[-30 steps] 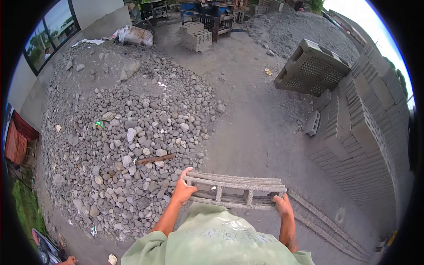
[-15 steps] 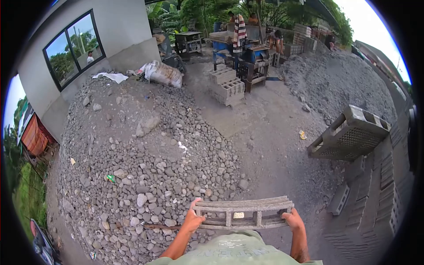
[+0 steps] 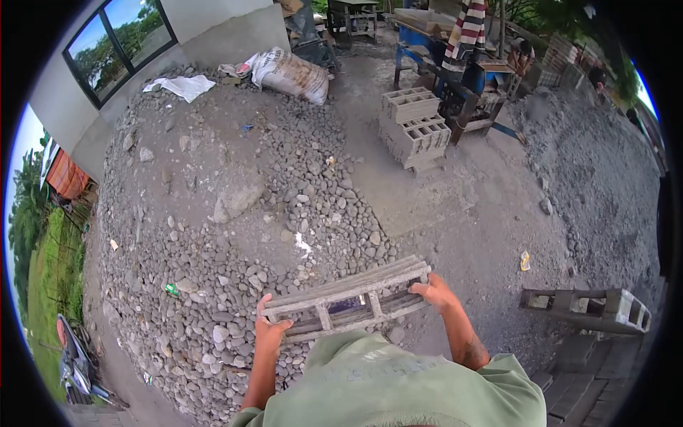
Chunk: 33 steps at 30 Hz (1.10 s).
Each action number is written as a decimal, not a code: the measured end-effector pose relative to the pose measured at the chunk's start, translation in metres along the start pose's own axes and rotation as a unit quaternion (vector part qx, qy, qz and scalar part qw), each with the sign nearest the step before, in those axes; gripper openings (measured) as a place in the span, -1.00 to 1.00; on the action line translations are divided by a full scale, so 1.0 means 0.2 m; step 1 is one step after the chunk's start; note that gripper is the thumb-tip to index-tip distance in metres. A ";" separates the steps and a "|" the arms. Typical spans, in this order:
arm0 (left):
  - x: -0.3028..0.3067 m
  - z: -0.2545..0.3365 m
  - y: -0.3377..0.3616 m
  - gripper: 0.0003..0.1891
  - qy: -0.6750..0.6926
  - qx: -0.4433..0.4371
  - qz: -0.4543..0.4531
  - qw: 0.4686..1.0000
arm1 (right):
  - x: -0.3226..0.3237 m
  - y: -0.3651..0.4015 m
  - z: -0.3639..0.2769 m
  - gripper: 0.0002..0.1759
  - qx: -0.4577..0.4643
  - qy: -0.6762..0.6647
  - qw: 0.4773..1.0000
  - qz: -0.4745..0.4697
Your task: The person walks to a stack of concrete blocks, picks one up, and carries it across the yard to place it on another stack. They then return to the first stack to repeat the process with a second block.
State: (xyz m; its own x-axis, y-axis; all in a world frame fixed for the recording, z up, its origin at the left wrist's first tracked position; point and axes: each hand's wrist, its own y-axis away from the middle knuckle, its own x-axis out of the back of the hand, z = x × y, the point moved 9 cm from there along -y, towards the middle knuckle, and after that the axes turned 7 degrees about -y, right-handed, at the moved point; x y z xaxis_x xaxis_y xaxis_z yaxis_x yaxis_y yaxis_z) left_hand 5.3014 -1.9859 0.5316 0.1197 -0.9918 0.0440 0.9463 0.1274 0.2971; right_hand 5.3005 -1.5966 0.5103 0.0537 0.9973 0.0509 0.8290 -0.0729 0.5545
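A grey concrete hollow block (image 3: 348, 285) is held out in front of my green shirt, its open cells facing me. My left hand (image 3: 270, 327) grips the left end, thumb on the near side. At the other end my right hand (image 3: 435, 292) is closed round the block, thumb over the edge. The block slants in view, right end higher. Through its cells I see ground behind it. Loose stones (image 3: 206, 313) lie below and to the left. Most of the fingers are hidden behind the block.
Stacked hollow blocks (image 3: 416, 135) stand ahead, beside a blue machine frame (image 3: 469, 92). At right, a row of blocks (image 3: 583, 309) lies near more stacked blocks (image 3: 576, 377). A filled sack (image 3: 292, 75) rests by the wall, a motorbike (image 3: 78, 363) at lower left. A person (image 3: 523, 57) is at the back right.
The block has gone from nearly level to slanted and sits higher and further left in view. Both hands still hold it. My view has tipped down and turned.
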 end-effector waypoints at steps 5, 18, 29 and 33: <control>-0.33 0.36 -0.68 -0.23 0.038 0.024 -0.004 0.999 | 0.20 -0.59 -0.60 -0.19 -0.030 0.025 0.999 0.036; -1.40 1.11 -2.53 -0.26 0.012 -0.024 -0.040 0.999 | 0.95 -2.18 -1.90 -0.25 0.000 -0.002 0.998 0.056; -1.62 1.78 -3.79 -0.29 -0.046 0.007 0.071 0.996 | 0.94 -3.51 -3.07 -0.05 0.028 0.006 0.997 -0.075; -1.73 1.97 -4.44 -0.30 -0.050 -0.032 0.063 0.996 | 0.93 -4.11 -3.35 -0.08 0.025 0.051 0.994 -0.092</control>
State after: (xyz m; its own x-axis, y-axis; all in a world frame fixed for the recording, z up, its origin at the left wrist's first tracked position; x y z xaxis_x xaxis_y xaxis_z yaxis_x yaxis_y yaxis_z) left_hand 4.3004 -1.7526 0.6285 0.2114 -0.9621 0.1720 0.9434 0.2468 0.2214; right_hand 4.2557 -1.3596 0.6195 -0.1561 0.9870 0.0379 0.8464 0.1138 0.5202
